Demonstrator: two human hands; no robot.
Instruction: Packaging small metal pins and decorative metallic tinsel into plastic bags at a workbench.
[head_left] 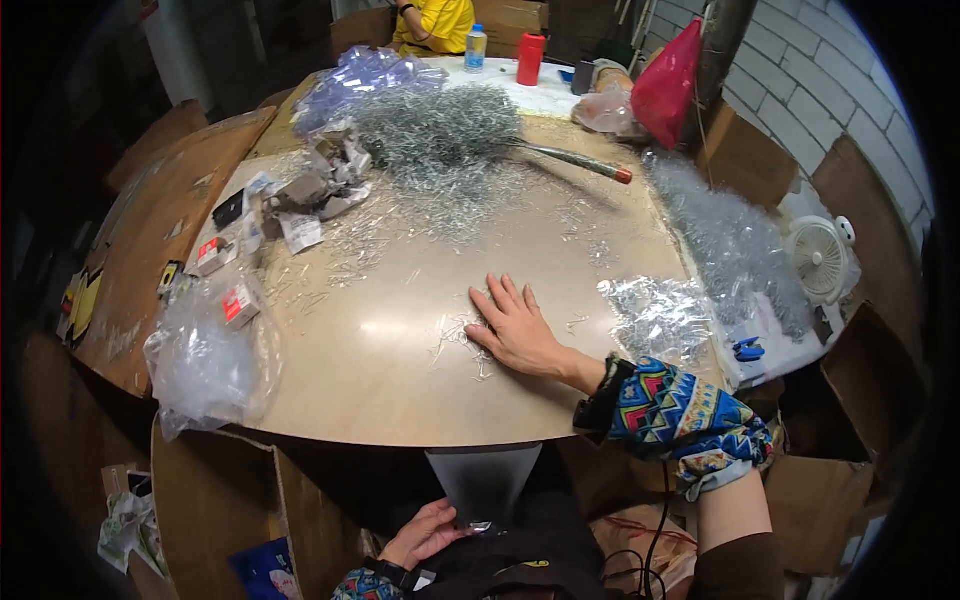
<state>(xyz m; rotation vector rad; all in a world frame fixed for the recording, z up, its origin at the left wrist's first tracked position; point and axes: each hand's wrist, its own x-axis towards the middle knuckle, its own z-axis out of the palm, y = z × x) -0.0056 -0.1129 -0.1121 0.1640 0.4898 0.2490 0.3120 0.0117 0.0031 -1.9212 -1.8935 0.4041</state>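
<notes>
My right hand [520, 332] lies flat on the table with its fingers stretched out, over a small scatter of thin silvery metal pins [452, 338]. Below the table's front edge, my left hand [425, 535] pinches the lower end of a clear plastic bag [485, 482]. A few shiny bits [482, 527] show at the bag's bottom, too small to make out. Farther back rises a large heap of the same pins [435, 135]. From its right side sticks out a tool handle [580, 162] with a red end; the rest is buried.
Filled clear bags [210, 350] and small red-and-white boxes [212, 257] stand at the left. On the right are a flatter pin pile [660, 315], a long pin heap [735, 235], a blue clip [748, 349] and a white fan [818, 258]. A person in yellow [440, 25] sits opposite.
</notes>
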